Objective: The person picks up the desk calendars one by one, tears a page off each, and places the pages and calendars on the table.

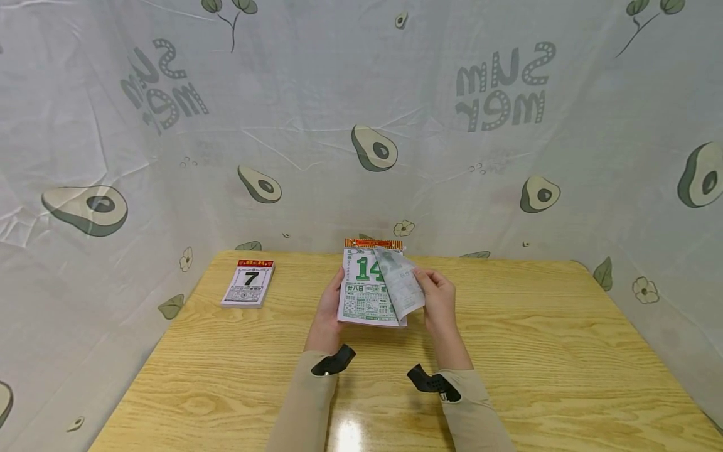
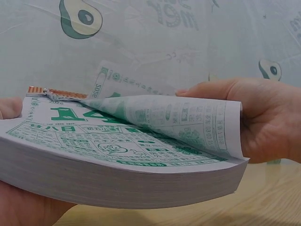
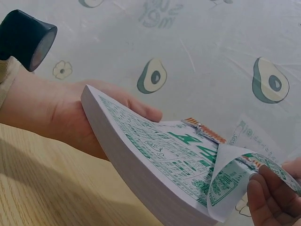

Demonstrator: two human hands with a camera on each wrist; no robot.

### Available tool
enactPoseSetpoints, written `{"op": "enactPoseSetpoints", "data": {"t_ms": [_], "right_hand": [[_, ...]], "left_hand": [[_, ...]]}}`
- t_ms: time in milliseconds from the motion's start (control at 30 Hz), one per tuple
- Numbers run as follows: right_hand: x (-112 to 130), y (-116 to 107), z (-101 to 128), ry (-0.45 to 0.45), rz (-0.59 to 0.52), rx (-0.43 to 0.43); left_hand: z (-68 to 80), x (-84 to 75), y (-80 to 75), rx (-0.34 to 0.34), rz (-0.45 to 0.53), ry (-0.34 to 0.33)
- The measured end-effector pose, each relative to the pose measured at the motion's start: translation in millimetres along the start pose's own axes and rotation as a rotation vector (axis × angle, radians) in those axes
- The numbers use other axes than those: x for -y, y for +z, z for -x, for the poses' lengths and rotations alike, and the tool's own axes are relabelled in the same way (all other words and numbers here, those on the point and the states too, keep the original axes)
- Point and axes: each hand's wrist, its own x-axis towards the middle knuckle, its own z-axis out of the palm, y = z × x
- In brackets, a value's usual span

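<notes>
Left hand [image 1: 329,307] grips the tear-off calendar [image 1: 369,289] above the table [image 1: 536,351]; right hand [image 1: 437,301] pinches its peeled top sheet [image 1: 401,285]. Wrist views alone show me pad thickness. Binding points away, lengthwise.

sleeves [image 1: 305,402]: beige, long | wrist cameras [image 1: 334,361]: black | hands: bare

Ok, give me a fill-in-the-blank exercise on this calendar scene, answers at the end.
1. The left hand holds a thick tear-off calendar pad whose exposed page shows the number ____.
2. The right hand pinches the top ____ of that pad and peels it up.
3. A second calendar pad lying on the wooden table shows the number ____.

Missing words: 14; sheet; 7
</notes>
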Motion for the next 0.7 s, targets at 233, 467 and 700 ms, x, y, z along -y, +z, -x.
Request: {"op": "enactPoseSetpoints", "data": {"t_ms": [233,467,700], "right_hand": [[-1.4,-0.1,-1.6,0.000,-0.014,-0.027],[-1.8,1.2,-0.8,-0.014,-0.017,-0.039],[-1.7,3.6,0.9,-0.033,-0.005,-0.060]], "left_hand": [[-0.6,0.9,-0.7,-0.031,0.005,0.010],[-0.8,1.6,0.5,-0.029,0.024,0.017],[-1.0,2.3,2.1,-0.025,0.057,0.030]]}}
